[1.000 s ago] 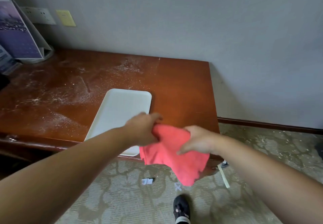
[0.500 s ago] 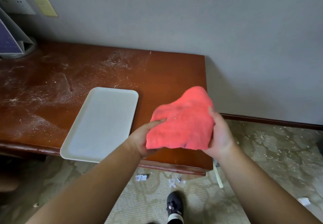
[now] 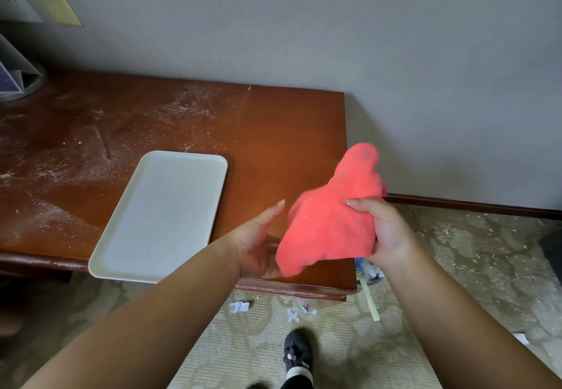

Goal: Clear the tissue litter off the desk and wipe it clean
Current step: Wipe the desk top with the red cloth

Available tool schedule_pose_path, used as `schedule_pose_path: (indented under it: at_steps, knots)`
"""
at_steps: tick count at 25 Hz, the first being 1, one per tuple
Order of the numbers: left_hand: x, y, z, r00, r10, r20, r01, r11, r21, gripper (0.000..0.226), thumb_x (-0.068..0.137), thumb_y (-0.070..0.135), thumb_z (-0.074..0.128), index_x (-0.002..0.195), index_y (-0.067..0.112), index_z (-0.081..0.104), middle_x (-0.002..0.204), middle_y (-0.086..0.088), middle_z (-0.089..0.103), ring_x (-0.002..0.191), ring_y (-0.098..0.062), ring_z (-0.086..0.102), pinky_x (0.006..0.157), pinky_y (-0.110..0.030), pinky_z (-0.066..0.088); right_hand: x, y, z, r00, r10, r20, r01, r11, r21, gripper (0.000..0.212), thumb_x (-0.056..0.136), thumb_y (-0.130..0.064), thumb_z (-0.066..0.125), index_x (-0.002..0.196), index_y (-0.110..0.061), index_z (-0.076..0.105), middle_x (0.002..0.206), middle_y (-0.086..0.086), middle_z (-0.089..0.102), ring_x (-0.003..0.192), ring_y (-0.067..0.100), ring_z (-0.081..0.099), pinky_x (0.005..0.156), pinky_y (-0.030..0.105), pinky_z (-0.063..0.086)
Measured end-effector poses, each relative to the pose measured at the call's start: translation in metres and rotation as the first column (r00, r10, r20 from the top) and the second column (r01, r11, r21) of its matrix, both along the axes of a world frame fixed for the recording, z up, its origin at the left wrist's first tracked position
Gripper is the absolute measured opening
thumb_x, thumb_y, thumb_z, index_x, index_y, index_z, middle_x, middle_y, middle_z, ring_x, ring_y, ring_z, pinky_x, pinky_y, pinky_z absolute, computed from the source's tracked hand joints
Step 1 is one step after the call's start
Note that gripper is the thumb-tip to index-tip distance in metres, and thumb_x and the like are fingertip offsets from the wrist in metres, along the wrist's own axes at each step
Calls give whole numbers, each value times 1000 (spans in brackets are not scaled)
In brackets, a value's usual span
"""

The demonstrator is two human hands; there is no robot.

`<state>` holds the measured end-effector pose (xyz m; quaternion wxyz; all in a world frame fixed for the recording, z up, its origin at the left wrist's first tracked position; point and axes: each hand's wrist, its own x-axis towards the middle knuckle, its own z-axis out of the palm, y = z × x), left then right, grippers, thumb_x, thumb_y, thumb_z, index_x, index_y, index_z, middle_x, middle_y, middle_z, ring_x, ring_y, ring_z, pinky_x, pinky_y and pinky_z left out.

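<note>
Reddish-brown wood makes up the bench point(image 3: 289, 133), which stands against a plain grey wall point(image 3: 304, 24); pale tissue dust and crumbs point(image 3: 188, 109) are smeared across its left and middle parts, while its right end looks glossy. Above that right end, off the surface, a crumpled red cloth point(image 3: 331, 221) is held up in the right hand point(image 3: 383, 230), whose grip is curled round the cloth's right side with the thumb pressed on its front. The left hand point(image 3: 258, 242) is beside the cloth's lower left edge, its grip spread with fingers straight and the palm facing the cloth; whether it touches cannot be told. Left of the hands a white tray point(image 3: 164, 218) lies on the bench, its near edge overhanging the front. Below, a patterned beige carpet point(image 3: 471, 252) carries paper scraps point(image 3: 240, 306), a pale strip point(image 3: 371, 300) and a black shoe point(image 3: 298, 350). A yellow wall plate point(image 3: 57, 8) sits upper left.
</note>
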<state>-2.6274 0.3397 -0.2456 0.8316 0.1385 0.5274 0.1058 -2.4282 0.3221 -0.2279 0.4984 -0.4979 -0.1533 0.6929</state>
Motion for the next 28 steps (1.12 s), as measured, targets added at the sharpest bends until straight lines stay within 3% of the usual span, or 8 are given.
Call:
schedule_pose_path:
  at_steps: [2,8,12,14,18,22,24,28]
  knots:
    - [3,-10,1,996,-85,-35,85,996,-6,83,64,77,52,112,9,57,81,-9,66,67,-23,65,58,-26,46,-1,-4,-1,1000,-12,19,12,999,31,59,56,-12,67,115,-15,60,87,6,72,77,23,71,56,33,55]
    - [1,2,30,970,242,23,-239,933,269,8,84,17,60,91,13,59,60,-2,64,49,-11,60,38,-14,45,-1,-17,-8,956,-163,243,153,987,57,25,74,-6,72,96,-13,61,95,12,69,84,27,68,73,44,56]
    - [5,22,58,944,297,143,-329,863,384,10,87,17,56,88,9,61,56,0,64,43,-8,59,36,-12,42,27,-15,-18,866,-362,343,400,915,-44,22,75,-4,72,95,-6,63,86,13,68,74,26,66,62,32,52]
    - [9,28,72,936,308,168,-351,836,423,13,87,22,57,86,10,62,59,0,64,46,-8,60,37,-12,42,44,-13,-18,837,-378,395,418,908,-18,28,75,-3,71,102,-3,65,89,15,68,80,29,66,65,31,52]
    - [13,38,91,909,364,201,-415,768,487,25,88,35,55,83,13,66,65,0,65,52,-10,61,44,-14,42,65,0,2,826,-402,395,400,912,92,15,78,-7,70,77,-18,61,73,3,64,64,17,61,45,17,45]
    - [-6,35,93,811,486,325,-584,687,432,21,87,31,51,88,15,66,70,1,66,59,-12,64,49,-17,46,69,10,31,814,-447,371,384,893,234,14,79,-8,69,80,-18,61,73,1,64,61,13,59,51,20,45]
    - [-23,26,72,794,563,231,-605,688,402,14,88,29,51,85,19,61,62,5,66,51,-9,63,43,-14,44,65,6,28,758,-423,496,338,906,256,13,78,-9,71,84,-16,61,76,4,62,66,18,58,60,26,46]
    - [-56,-8,-17,746,459,-482,-304,879,367,27,82,22,67,103,9,60,71,-8,65,55,-20,59,36,-20,44,54,-13,-26,372,-15,928,106,994,-27,12,82,-21,69,77,-11,63,75,11,62,71,26,58,65,33,44]
